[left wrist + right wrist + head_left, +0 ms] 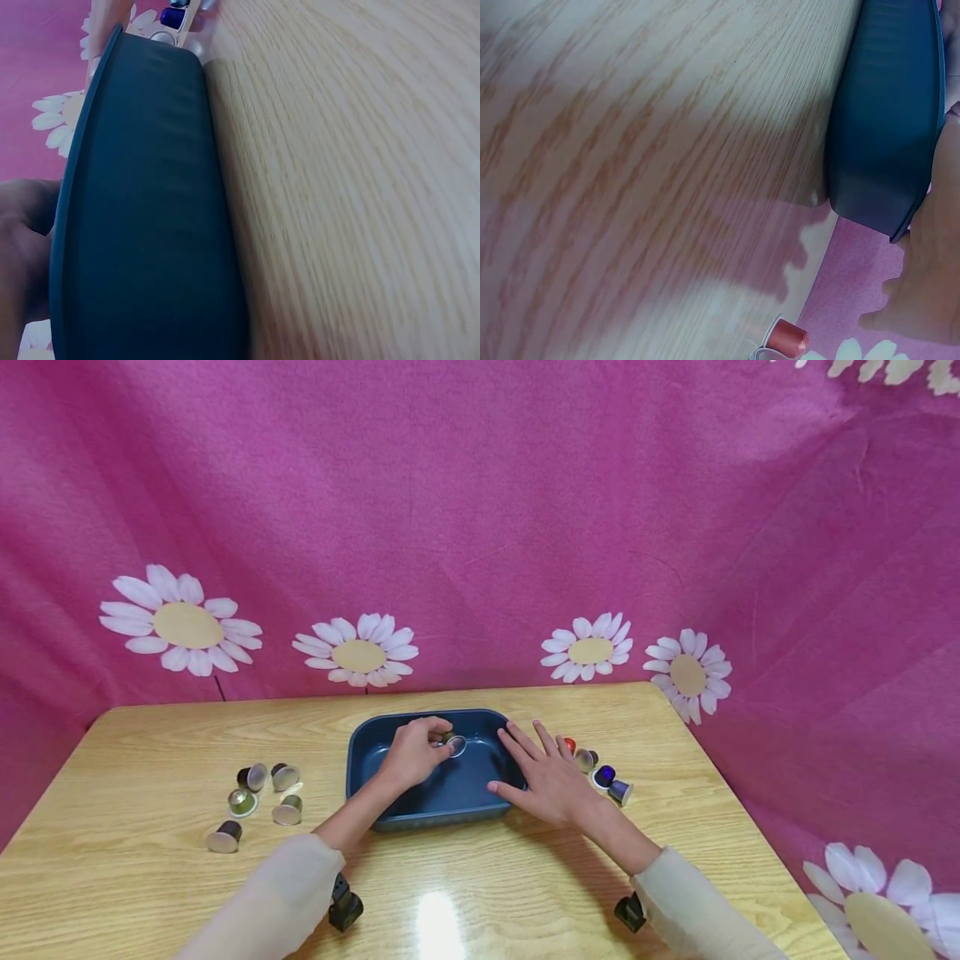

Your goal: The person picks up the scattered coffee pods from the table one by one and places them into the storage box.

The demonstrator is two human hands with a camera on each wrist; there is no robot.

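Observation:
In the head view a dark blue rectangular baking dish (457, 814) stands on the wooden table. My left hand (414, 752) is over the dish and pinches a coffee capsule (456, 745) between thumb and fingers, its pale lid facing out. My right hand (553, 783) lies across the dish's right rim with fingers spread and straight, holding nothing. The left wrist view shows the dish's outer wall (142, 202) with part of the left hand (22, 247) behind its rim. In the right wrist view the right hand (922, 277) is at the dish's end.
Several coffee capsules (242, 802) lie in a loose group left of the dish. More capsules sit to its right, among them a blue one (604, 775) and a red one (786, 337). A pink cloth with daisies (480, 527) hangs behind the table.

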